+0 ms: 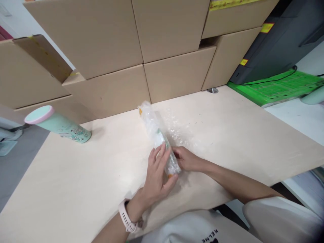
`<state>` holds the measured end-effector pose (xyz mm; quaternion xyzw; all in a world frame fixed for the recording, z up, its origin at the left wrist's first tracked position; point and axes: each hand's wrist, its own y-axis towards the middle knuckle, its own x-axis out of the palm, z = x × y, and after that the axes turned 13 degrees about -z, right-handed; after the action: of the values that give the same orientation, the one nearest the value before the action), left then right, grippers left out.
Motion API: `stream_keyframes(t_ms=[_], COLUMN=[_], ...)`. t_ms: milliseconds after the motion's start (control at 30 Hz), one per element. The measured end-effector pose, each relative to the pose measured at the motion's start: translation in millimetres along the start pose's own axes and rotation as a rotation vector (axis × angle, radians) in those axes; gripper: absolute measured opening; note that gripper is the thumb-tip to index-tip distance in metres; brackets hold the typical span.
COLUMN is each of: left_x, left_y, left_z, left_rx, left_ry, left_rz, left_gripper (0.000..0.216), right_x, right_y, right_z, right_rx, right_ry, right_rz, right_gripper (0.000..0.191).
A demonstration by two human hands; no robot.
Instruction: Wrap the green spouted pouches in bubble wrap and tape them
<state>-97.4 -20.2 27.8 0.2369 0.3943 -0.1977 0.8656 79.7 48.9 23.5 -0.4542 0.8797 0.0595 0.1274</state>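
Your left hand [157, 173] rests open on the bubble-wrapped package [151, 125], which lies on the table [101, 182]. Your right hand [186, 159] is at its right side (fingertips hidden; grip cannot be determined).

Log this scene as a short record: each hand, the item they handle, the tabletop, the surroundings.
Left hand: laid on the near part of the bundle; pale pink strap at the wrist
Right hand: at the bundle's right side, fingertips hidden
Item: long bundle in bubble wrap, lying on the table
Loose wrap: clear bubble wrap spread right of the bundle
Table: pale top; mint-green cup at left
Behind: stacked cardboard boxes
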Motion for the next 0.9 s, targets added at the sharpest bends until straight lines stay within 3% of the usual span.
stream_keyframes(t_ms=[100, 367, 433, 567, 633, 767, 900], left_x=[11, 33, 39, 47, 46, 39, 28], left_y=[5, 16, 23, 35, 38, 36, 27], left_z=[-2, 1, 3, 7, 8, 7, 2], left_rx=[0.023, -0.088, -0.120, -0.159, -0.156, -0.115, -0.044], left_ry=[0.268, 0.555, 0.581, 0.602, 0.581, 0.497, 0.362], left_rz=[-0.033, -0.073, -0.108, -0.206, -0.237, -0.245, -0.223], left_gripper=[0.083, 0.085, 0.081, 0.068, 0.066, 0.069, 0.064], right_x=[1, -26, -41, -68, -73, -64, -53], right_y=[-1, -16, -24, -38, -41, -38, -30], right_z=[2, -2, 1, 9, 12, 16, 11], right_rx=[0.016, 0.153, 0.244, 0.485, 0.527, 0.428, 0.260], right_ry=[0.080, -0.133, -0.250, -0.579, -0.666, -0.603, -0.244], right_rz=[-0.108, -0.048, 0.067, 0.432, 0.450, 0.312, 0.263], right_gripper=[0.006, 0.014, 0.015, 0.021, 0.029, 0.027, 0.024])
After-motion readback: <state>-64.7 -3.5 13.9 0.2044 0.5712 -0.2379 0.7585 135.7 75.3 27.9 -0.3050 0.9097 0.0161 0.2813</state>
